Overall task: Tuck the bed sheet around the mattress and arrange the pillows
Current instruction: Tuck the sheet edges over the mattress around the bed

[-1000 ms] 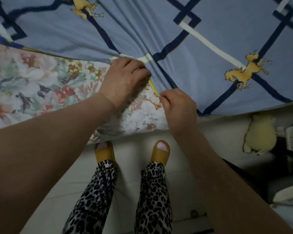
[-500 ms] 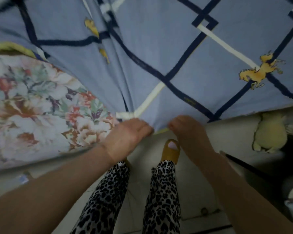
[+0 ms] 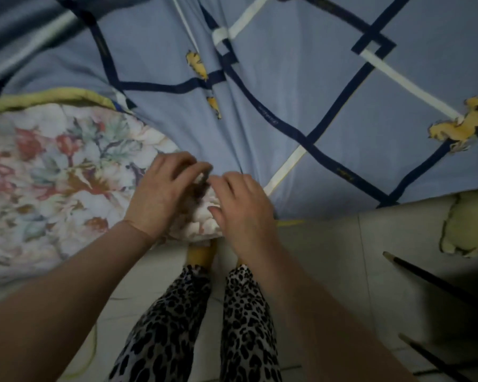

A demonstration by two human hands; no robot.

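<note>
The bed sheet [image 3: 301, 86], blue with navy and cream bands and yellow horse motifs, lies spread over the far and right part of the mattress [image 3: 53, 172], whose floral ticking is bare on the left and at the near corner. The sheet's near edge runs along the bed's side to the right and ends at the corner, beside the hands. The left hand [image 3: 163, 194] rests on the exposed corner, fingers curled and loosely parted; its grip seems to pinch a small bunch of fabric, though blur prevents certainty as to what it holds. The right hand [image 3: 240, 202] lies just beside it, fingers spread over the sheet edge at the corner, grip open and pressing rather than clasping. Judgement: tucking is in progress and incomplete; the near corner is uncovered, the left portion has no sheet over it, and creases fan out from the corner. No pillows are visible, so their arrangement appears outstanding. Outward, the person stands on a pale tiled floor [image 3: 329, 271], and a yellow-green soft toy [image 3: 467, 227] lies near right.
</note>
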